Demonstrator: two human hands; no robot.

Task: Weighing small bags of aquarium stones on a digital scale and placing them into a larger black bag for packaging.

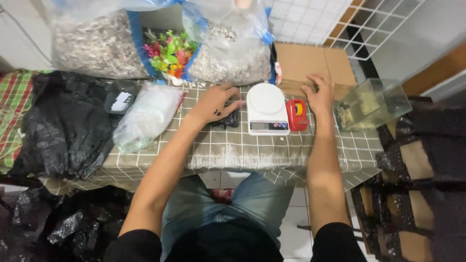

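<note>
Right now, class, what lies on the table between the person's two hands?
In the head view, a white kitchen scale and a red tape dispenser stand between the left hand and the right hand, on the checked tablecloth.

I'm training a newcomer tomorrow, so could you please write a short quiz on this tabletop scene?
1. True or false: the left hand rests on a small black bundle.
2. Which thing lies between the white scale and the right hand? A) the red tape dispenser B) a green bottle C) a blue cup
3. What stands at the table's right end?

Key: 1 true. 2 A. 3 a clear glass tank.
</note>
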